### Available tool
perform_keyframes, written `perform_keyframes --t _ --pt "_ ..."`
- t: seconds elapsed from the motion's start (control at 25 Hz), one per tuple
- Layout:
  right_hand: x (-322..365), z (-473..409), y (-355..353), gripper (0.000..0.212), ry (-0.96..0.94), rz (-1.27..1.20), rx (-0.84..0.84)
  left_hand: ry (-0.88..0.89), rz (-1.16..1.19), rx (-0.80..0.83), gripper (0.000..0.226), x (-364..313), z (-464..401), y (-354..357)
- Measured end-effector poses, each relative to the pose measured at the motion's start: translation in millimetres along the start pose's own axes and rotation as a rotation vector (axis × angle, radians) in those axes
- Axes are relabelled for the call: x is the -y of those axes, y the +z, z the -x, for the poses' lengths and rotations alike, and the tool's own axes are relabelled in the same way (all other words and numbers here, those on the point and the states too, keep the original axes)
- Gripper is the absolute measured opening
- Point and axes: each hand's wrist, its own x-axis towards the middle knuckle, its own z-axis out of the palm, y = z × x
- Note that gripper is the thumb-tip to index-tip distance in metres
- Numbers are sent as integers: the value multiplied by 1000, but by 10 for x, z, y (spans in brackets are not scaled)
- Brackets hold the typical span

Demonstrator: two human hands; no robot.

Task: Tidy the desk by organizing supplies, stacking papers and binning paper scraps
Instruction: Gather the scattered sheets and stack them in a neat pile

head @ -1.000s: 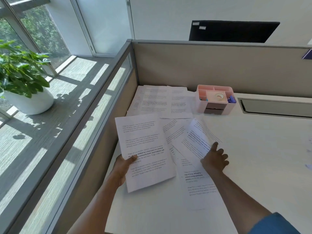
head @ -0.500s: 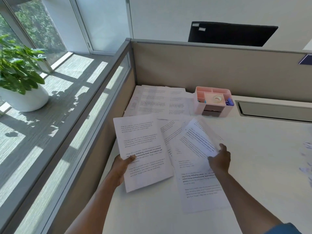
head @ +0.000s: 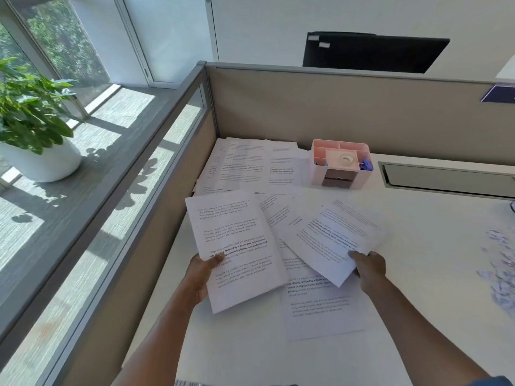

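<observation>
Head view
Left hand (head: 201, 277): closed on the near-left edge of a printed stack (head: 235, 247), thumb on top of the text, fingers hidden underneath — the stack is lifted and tilted above the desk.
Right hand (head: 370, 270): pinching the near corner of a single printed sheet (head: 331, 240), thumb on top; the sheet is raised off the desk and angled, its far end overlapping other pages.
Sheet on desk (head: 320, 307): lies flat near the middle, partly under the held sheet, between the two forearms.
Loose pages, middle (head: 278, 213): fanned between the held stack and the held sheet, lying on the desk.
Far pages (head: 248, 165): several overlapping sheets in the far-left corner of the desk, against the partition.
Organizer (head: 340, 165): pink, with compartments, standing at the far side just right of the far pages; a tape roll (head: 346, 158) sits in its centre section, blue-purple clips (head: 365, 164) at its right end.
Paper scraps (head: 500, 268): torn white bits scattered at the right edge — well apart from both hands.
Desk (head: 418, 235): white, bare between the held sheet and the scraps.
Partition (head: 348, 107): beige panel along the far side.
Potted plant (head: 33, 126): green leaves in a white pot, far left on the sill beyond the glass.
</observation>
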Motion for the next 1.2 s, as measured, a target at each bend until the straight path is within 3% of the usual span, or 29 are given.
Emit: perform_keyframes --t 0.24,0.56,0.88,1.2 --pt "127 -31 -143 22 -139 80 75 -28 13 8 35 114 135 113" --pt "386 94 -130 22 -110 -73 434 -58 4 44 42 168 291 98" --pt "188 439 220 25 -139 173 708 -37 -24 139 31 62 387 356" --pt "64 724 461 23 -210 167 758 8 -30 208 41 73 511 416"
